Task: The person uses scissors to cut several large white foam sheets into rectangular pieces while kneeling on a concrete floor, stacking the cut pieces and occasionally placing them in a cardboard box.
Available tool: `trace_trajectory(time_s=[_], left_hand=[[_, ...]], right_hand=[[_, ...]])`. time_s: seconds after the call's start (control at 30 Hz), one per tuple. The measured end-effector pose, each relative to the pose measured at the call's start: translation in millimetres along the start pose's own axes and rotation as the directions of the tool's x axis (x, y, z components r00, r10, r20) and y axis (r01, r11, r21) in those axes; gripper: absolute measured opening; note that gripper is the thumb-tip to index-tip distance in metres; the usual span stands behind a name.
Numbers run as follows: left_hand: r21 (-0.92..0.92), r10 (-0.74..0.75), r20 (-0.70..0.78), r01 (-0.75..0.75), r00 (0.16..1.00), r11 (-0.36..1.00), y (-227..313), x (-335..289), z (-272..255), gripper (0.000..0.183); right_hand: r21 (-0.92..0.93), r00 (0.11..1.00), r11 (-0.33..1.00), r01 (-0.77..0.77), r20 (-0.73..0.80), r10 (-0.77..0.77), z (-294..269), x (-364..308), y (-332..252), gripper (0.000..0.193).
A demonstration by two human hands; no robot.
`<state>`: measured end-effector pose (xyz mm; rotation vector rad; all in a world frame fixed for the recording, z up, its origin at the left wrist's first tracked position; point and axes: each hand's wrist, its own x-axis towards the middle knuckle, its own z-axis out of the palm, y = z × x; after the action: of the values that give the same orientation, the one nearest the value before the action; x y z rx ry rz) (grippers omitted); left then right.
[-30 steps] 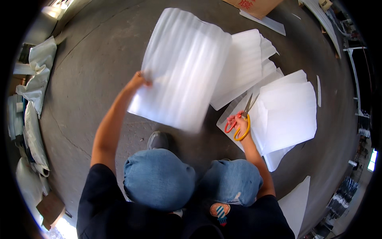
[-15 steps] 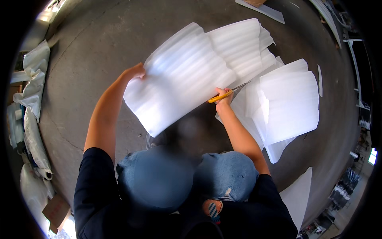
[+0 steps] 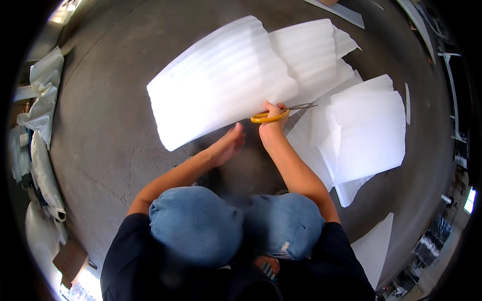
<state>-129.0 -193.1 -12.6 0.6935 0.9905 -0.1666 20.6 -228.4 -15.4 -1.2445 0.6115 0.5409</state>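
Note:
A pair of scissors [image 3: 269,117] with yellow handles is held in my right hand [image 3: 271,125], its blades pointing right, over the gap beside the foam sheets. My right fingers are at the lower edge of a large white foam sheet [image 3: 216,80], which lies on the floor ahead of me. My left hand [image 3: 228,146] is off the sheet, just below its near edge, with nothing in it and its fingers loosely apart. More white foam sheets [image 3: 306,55] overlap behind it, and another stack of folded foam sheets [image 3: 369,130] lies to the right.
I squat on a grey concrete floor [image 3: 100,125], my knees close to the sheets. White plastic-wrapped bundles [image 3: 45,165] and a cardboard piece [image 3: 70,261] line the left side. A white foam offcut [image 3: 374,248] lies at lower right, and a thin white strip [image 3: 407,103] beyond the stack.
My left hand has let go of the large sheet's left edge and come right and nearer to me. The sheet now lies flatter, and my right hand has shifted slightly left with the scissors.

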Motion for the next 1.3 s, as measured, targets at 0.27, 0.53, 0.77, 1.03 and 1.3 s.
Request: trace_trajectory(time_s=[0.27,0.53,0.77,1.03,1.3], left_hand=[[-0.311,0.07,-0.234,-0.143,0.97,0.94,31,39,33,0.042],[-0.487,0.249,-0.232,-0.333,0.941,0.807,38,42,30,0.017],[-0.532,0.26,-0.252,-0.358,0.932,0.767,42,41,35,0.018],[-0.446,0.165,-0.335,-0.311,0.928,0.84,33,39,43,0.018],[-0.326,0.264,-0.41,-0.411,0.873,0.852,28,34,52,0.017]], right_hand=[[-0.145,0.942,0.985,-0.089,0.31,0.13,-39,-24,6,0.032],[-0.751,0.796,0.66,0.026,0.415,0.441,-123,-37,-32,0.052],[-0.69,0.777,0.724,-0.006,0.452,0.437,-135,-53,-30,0.026],[-0.773,0.775,0.571,0.276,0.531,0.343,-100,-47,-18,0.043],[-0.748,0.795,0.6,0.284,0.534,0.288,-65,-52,-25,0.049]])
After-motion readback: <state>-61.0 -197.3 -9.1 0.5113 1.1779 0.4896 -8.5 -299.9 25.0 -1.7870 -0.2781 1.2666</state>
